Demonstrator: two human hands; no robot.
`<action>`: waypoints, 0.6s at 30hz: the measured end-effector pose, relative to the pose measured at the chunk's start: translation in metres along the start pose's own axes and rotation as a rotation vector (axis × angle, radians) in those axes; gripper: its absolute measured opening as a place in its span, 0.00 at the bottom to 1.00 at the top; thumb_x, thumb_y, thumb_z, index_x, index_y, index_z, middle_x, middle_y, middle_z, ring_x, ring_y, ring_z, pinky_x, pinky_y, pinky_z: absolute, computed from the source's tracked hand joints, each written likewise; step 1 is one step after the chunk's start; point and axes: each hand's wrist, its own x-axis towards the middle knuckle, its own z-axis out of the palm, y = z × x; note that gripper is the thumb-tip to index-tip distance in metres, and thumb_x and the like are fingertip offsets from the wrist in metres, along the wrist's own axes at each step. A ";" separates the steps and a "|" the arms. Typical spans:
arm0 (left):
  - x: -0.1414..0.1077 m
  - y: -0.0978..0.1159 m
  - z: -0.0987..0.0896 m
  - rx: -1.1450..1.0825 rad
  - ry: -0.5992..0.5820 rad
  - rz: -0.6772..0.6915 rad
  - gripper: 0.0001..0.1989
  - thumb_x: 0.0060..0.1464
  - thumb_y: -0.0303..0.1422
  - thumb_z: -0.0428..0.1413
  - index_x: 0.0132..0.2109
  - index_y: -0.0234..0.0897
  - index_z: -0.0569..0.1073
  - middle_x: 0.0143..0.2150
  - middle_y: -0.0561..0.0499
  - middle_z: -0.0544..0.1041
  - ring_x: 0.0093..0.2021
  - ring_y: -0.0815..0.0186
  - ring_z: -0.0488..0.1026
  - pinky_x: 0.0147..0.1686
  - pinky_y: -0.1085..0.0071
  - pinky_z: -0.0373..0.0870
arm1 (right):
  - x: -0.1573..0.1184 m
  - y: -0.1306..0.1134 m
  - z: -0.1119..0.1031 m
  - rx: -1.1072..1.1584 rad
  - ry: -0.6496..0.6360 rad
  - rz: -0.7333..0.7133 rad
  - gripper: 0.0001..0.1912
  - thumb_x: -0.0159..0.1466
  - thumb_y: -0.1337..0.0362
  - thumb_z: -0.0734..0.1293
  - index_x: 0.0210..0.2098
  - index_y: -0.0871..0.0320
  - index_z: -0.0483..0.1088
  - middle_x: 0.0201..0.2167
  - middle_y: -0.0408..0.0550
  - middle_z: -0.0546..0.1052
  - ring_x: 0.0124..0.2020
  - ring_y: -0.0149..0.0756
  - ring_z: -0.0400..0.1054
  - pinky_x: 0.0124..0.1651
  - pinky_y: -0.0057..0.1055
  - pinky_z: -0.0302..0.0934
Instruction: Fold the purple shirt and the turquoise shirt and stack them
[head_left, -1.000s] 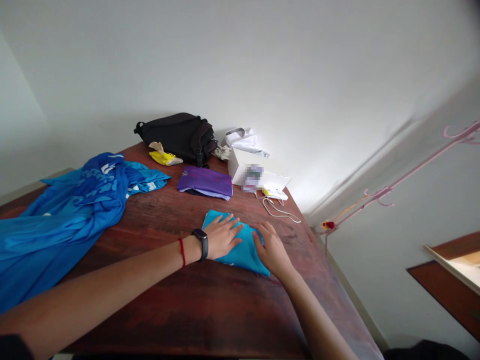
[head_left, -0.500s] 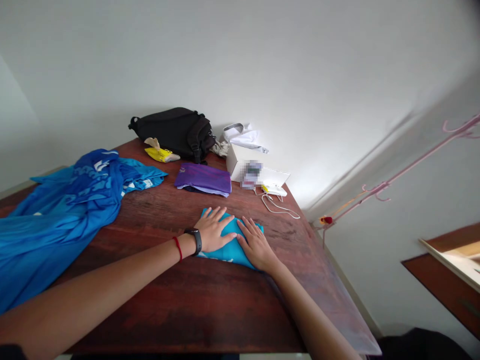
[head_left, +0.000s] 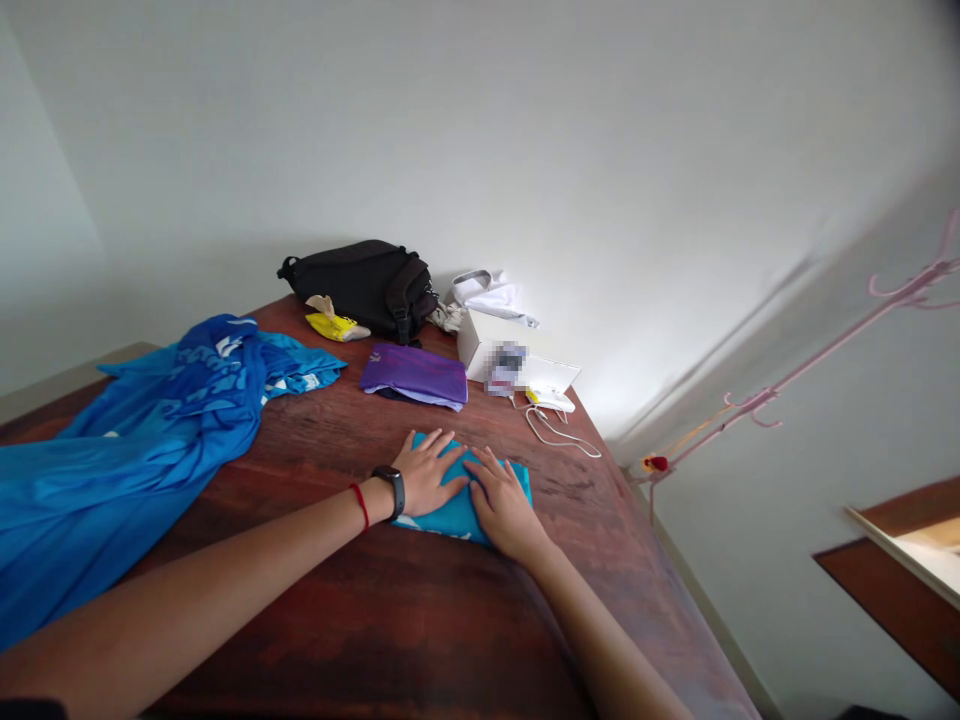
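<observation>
A turquoise folded garment (head_left: 454, 516) lies flat on the dark red-brown wooden table (head_left: 360, 620). Both palms rest on top of it, fingers spread. My left hand (head_left: 427, 476), with a black band and a red string at the wrist, covers its left part. My right hand (head_left: 507, 505) covers the middle and right part, its thumb close to the left thumb. Just behind the garment is a folded purple cloth (head_left: 414, 374) with lighter and dark layers under it. A large crumpled blue garment (head_left: 172, 410) spreads over the table's left side.
At the back are a black bag (head_left: 352, 285), a yellow packet (head_left: 334, 326), a white cloth bag (head_left: 491, 292) and a white box (head_left: 474, 345). A white cable (head_left: 559, 437) trails near the right edge. Beyond that edge stands a pink hook rack (head_left: 810, 370).
My right hand has slid slightly left and now lies closer to my left hand on the turquoise garment. The camera has tilted up a little, so the scene sits lower.
</observation>
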 end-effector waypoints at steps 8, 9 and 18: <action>0.000 0.000 -0.001 -0.015 0.001 -0.003 0.32 0.67 0.48 0.42 0.72 0.37 0.54 0.73 0.43 0.51 0.73 0.49 0.46 0.65 0.36 0.46 | -0.006 -0.008 0.018 -0.072 -0.046 0.029 0.29 0.72 0.60 0.52 0.71 0.57 0.51 0.72 0.49 0.50 0.73 0.47 0.38 0.71 0.51 0.42; 0.000 0.000 0.000 -0.015 0.001 -0.005 0.33 0.67 0.48 0.42 0.72 0.37 0.54 0.73 0.42 0.51 0.73 0.49 0.46 0.65 0.36 0.46 | -0.007 -0.007 0.017 -0.098 -0.056 0.040 0.29 0.72 0.61 0.52 0.71 0.56 0.51 0.73 0.48 0.50 0.73 0.47 0.38 0.71 0.51 0.42; 0.001 0.016 -0.034 -0.097 0.107 0.100 0.31 0.70 0.46 0.38 0.73 0.38 0.48 0.75 0.44 0.44 0.74 0.50 0.39 0.67 0.39 0.40 | -0.005 -0.008 0.013 -0.183 -0.133 0.036 0.29 0.73 0.59 0.50 0.72 0.55 0.49 0.73 0.50 0.46 0.73 0.53 0.36 0.69 0.55 0.43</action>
